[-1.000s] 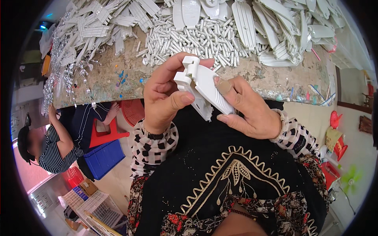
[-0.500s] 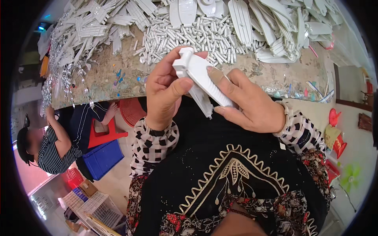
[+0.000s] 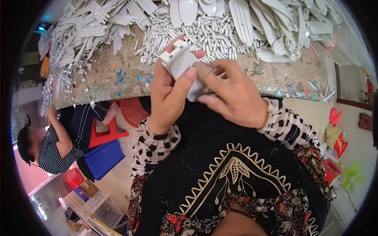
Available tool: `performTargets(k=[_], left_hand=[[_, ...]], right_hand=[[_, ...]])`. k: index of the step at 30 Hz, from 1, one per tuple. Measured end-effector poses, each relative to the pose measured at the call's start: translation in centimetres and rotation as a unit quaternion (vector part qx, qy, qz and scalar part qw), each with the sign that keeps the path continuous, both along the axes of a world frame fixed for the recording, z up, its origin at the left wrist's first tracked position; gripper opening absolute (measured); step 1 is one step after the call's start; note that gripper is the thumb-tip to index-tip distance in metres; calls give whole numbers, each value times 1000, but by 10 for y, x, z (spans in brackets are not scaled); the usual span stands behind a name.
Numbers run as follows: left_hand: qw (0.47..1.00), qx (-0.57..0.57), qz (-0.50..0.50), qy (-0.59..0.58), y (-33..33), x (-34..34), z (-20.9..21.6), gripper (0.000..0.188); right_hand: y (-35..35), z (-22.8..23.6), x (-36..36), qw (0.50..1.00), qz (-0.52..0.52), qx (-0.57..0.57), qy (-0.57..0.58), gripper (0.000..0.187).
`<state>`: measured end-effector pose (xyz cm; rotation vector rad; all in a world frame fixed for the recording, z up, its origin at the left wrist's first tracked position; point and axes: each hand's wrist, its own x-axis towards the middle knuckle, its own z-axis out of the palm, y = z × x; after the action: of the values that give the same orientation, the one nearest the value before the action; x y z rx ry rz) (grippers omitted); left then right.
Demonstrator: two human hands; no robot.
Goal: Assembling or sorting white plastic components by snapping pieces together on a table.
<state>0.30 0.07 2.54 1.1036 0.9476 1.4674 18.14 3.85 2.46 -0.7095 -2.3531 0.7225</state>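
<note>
Above my lap, at the table's front edge, my left hand (image 3: 169, 96) grips a white plastic part (image 3: 182, 63). The thumb presses on its face and the fingers wrap behind. Notched, hinge-like lugs show at its upper end. My right hand (image 3: 238, 94), slightly blurred, has thumb and bent fingers closed around the part's lower end, hiding some of it. A tan wrap covers one finger of this hand. Just beyond my hands lies a pile of small white plastic pegs (image 3: 214, 37).
Long slatted white pieces (image 3: 94, 29) are heaped at the back left, and oval white panels (image 3: 275, 27) at the back right. The worn tabletop (image 3: 106, 74) carries silvery strands (image 3: 59, 74) at its left. Another person (image 3: 55, 145) sits at left beside a blue crate (image 3: 103, 159).
The white part has tilted and shifted slightly left and up, turning its hinge end toward the camera. My right hand has moved left and curled more around the lower end.
</note>
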Motion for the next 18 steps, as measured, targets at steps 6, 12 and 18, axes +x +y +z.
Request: performTargets(k=[6,12,18], left_hand=[[941,19,-114,319,-16,-11,4,81],[918,-35,-212,333,-29,-5,-2,72],[901,32,-204,381,-34,-11,-24,43]], right_hand=[[21,19,13,987,85,100,93,34],[2,8,30,991,121,-14,50,27],[1,4,37,991,101,-49,67,22]])
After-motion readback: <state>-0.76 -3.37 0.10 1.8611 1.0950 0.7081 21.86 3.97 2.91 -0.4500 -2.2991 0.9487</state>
